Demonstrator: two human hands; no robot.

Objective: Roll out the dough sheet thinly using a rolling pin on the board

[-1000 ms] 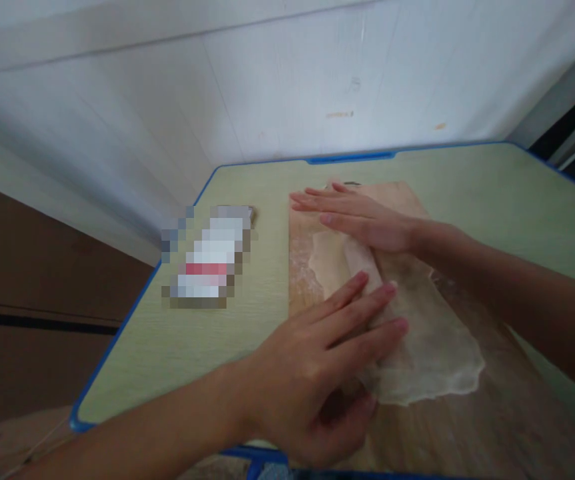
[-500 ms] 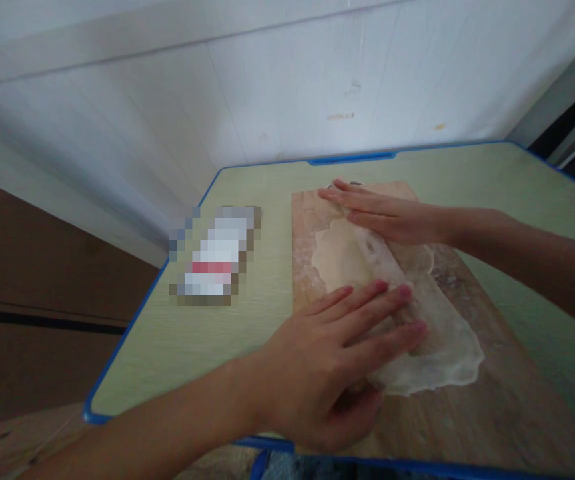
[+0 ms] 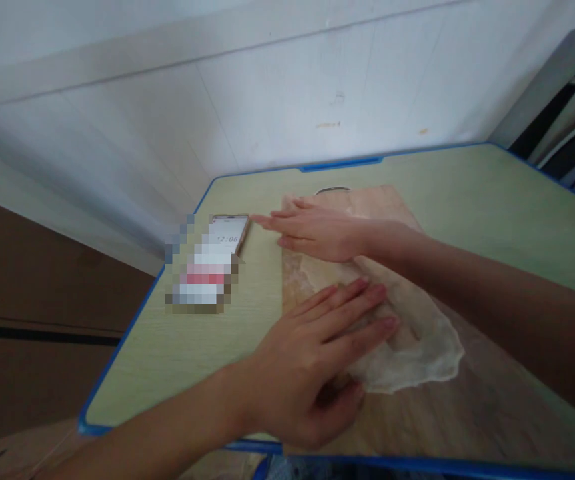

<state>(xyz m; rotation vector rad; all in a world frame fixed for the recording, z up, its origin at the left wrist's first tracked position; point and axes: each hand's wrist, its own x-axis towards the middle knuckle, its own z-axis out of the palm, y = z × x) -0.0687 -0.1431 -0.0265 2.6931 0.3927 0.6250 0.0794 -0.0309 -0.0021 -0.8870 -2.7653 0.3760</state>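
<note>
A thin, pale sheet of dough (image 3: 417,363) with a wavy edge lies on the wooden board (image 3: 392,427). My left hand (image 3: 322,360) rests over the near left part of the dough, palm down, its fingers spread. Farther back, my right hand (image 3: 317,230) lies flat across the far part of the board, fingers stretched to the left and reaching past the board's left edge. Between the hands the dough rises in a pale ridge; whether a rolling pin lies in it is hidden by my fingers and forearm.
A phone (image 3: 227,233) with a lit, partly blurred screen lies left of the board, close to my right fingertips. The pale green table (image 3: 177,373) has a blue rim. A white wall (image 3: 267,100) stands behind it. Dark metal items (image 3: 567,127) are at the far right.
My right hand has slid left across the board and flattened, with its forearm now over the dough. My left hand stays in nearly the same place. The view has shifted slightly.
</note>
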